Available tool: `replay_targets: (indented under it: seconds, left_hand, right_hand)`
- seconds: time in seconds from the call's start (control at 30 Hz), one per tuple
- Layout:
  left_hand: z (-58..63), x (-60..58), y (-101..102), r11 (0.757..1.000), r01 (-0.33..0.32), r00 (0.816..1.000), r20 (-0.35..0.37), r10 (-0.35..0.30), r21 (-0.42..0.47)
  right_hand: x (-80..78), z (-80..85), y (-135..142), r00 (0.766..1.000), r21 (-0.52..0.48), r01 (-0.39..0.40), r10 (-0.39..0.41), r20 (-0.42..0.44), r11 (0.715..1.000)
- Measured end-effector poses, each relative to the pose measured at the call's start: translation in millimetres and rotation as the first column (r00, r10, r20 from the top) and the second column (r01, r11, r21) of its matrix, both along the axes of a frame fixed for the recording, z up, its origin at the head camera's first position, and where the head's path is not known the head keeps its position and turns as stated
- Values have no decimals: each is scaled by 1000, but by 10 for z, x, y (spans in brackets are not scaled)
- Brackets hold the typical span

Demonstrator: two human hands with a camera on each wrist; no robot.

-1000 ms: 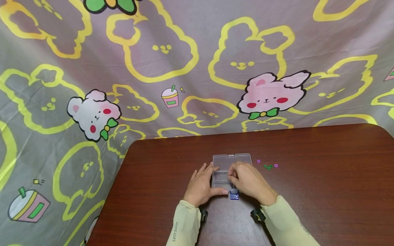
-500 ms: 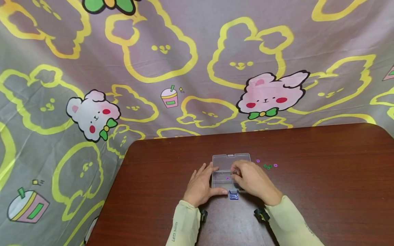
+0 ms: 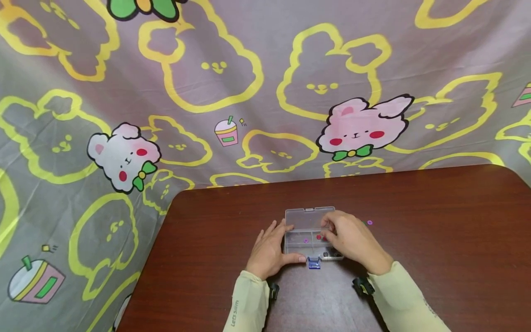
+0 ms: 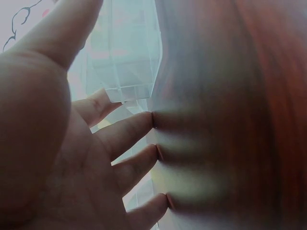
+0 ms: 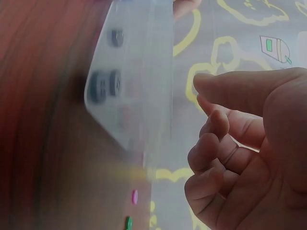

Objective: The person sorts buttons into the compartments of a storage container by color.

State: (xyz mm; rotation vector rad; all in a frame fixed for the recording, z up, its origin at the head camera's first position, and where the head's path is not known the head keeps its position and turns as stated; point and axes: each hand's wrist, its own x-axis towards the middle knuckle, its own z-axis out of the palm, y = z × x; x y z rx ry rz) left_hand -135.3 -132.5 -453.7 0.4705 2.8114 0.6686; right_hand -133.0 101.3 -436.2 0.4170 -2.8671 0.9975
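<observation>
A clear divided plastic box (image 3: 309,219) stands with its lid up on the table. My left hand (image 3: 267,251) rests against its left side, fingers spread, thumb at the front edge. The left wrist view shows several left fingertips (image 4: 144,120) touching the tabletop beside the box. A small purple ring (image 3: 306,240) lies in a back left compartment; red pieces (image 3: 318,237) and black pieces (image 3: 325,254) are in compartments further right. Above the box's right side hovers my right hand (image 3: 354,237), fingers loosely bent. Nothing shows between its thumb and fingers in the right wrist view.
On the table right of the box lies a purple ring (image 3: 369,222), with green partly hidden behind my right hand. The right wrist view also shows a green ring (image 5: 128,223). A blue latch (image 3: 314,263) projects at the box front. A patterned curtain (image 3: 265,92) hangs behind.
The purple ring has come to lie in the back left compartment, released by my right hand. That hand has moved right, uncovering the red and black pieces. My left hand stays put.
</observation>
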Motion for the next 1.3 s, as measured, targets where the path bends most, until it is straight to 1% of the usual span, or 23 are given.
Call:
replay_targets:
  seconds: [0.17,0.4,0.73,1.1,1.3]
  left_hand:
    - [5,6,1,1000,-5,1000,7,5,-7]
    - [12,5,5,1000,-13,1000,20,13,-6]
    - [19,9,5,1000,-11,1000,18,11,-4]
    - [8,3,6,1000,-18,999,27,18,-4]
    - [10,1,2,1000,-15,1000,24,15,-5]
  right_hand:
    - [0,11,76,1000,8,19,-19,10,1000]
    - [15,7,198,999,32,47,-46,-23,998]
    - [11,0,367,996,33,84,-84,0,996]
    - [15,-4,559,996,8,84,-84,-11,996]
    - [0,-14,653,996,11,86,-86,15,996]
